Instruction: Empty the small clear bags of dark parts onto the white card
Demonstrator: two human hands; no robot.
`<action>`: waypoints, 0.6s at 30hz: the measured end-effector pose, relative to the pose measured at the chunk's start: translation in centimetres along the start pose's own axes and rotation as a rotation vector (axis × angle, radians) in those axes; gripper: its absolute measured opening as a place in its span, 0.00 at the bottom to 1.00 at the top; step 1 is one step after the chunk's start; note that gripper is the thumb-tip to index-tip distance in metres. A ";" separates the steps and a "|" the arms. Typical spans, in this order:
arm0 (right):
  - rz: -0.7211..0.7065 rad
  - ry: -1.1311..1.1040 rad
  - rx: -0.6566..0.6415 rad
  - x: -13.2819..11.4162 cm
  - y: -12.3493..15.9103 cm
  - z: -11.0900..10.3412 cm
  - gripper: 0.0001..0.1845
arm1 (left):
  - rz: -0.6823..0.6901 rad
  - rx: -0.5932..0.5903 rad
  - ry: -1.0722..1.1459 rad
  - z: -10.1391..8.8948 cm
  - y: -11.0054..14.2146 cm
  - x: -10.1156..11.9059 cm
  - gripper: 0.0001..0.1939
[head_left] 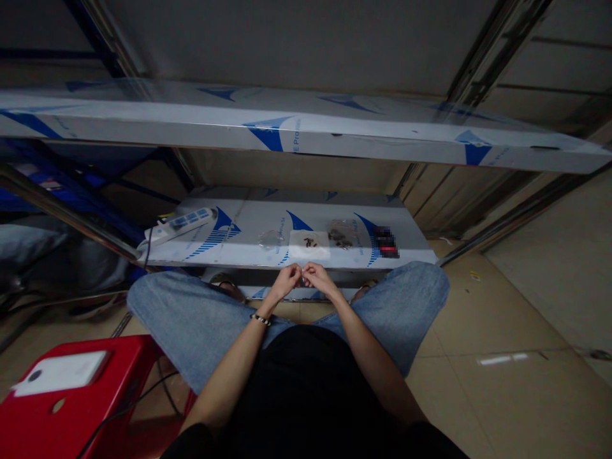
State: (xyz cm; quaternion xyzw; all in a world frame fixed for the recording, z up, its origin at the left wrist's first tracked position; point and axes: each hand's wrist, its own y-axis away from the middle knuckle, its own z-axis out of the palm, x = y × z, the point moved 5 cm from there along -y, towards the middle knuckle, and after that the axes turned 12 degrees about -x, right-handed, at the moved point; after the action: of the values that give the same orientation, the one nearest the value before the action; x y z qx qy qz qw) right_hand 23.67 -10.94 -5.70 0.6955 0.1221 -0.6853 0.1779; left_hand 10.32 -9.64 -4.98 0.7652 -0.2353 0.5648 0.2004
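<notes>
Landmark: white sheet (322,247) on the lower shelf (248,250). Nearest, and left of the sheet: red stool (125,357), white device (64,372) lying flat on top.

Next, just on the near side of the sheet: left hand (287,279) and right hand (317,278), in front of the shelf's front edge, fingertips meeting or almost. Fingers of both drawn in, pinch-like. Tiny shiny bit (304,279) between them, too small to name; can't tell which hand clamps it, or whether either grip is fully closed.

Small dark pieces (310,242) in a loose cluster on the sheet, a bit left of its middle. From the fingertips they lie straight ahead, across the shelf edge, near but apart. Some look elongated, long axes pointing mixed ways, no shared direction. Right hand looks slightly nearer, left close behind.

Containers: right beside the sheet, clear bag (345,224) with dark pieces in it, sort unclear. Left of the sheet, clear plastic (270,240), maybe another bag; contents can't be made out. Further right of the sheet, dark item (386,242) with red on it, blurred out. Well left, power strip (186,220), slanted. Above and beyond the sheet, film-covered upper shelf (315,137).
</notes>
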 end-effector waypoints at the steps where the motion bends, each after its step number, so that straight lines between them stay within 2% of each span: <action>1: -0.001 -0.003 0.003 0.0 0.0 0.0 0.16 | 0.012 -0.008 0.006 0.1 0.0 0.0 0.12; 8: -0.055 0.097 0.024 0.1 -0.1 -0.1 0.15 | 0.105 0.016 -0.165 0.0 0.1 0.7 0.14; 12: -0.068 0.217 0.042 -0.1 -0.2 0.0 0.13 | 0.052 -0.016 -0.290 0.0 0.3 1.2 0.13; 14: -0.058 0.357 0.153 -0.5 -0.1 -0.5 0.13 | -0.027 0.043 -0.423 -0.2 0.5 1.5 0.12; 16: -0.030 0.496 0.318 -0.9 0.2 -1.2 0.14 | -0.111 0.148 -0.554 -0.5 0.9 2.0 0.10; 18: -0.009 0.558 0.433 -1.2 0.5 -1.8 0.13 | -0.151 0.215 -0.632 -0.5 1.2 2.6 0.09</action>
State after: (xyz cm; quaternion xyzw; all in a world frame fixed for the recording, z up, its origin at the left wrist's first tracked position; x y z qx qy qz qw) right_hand 25.47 -10.58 -4.51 0.8770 0.0209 -0.4798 -0.0169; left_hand 9.85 -10.66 -2.31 0.9343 -0.1676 0.3050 0.0770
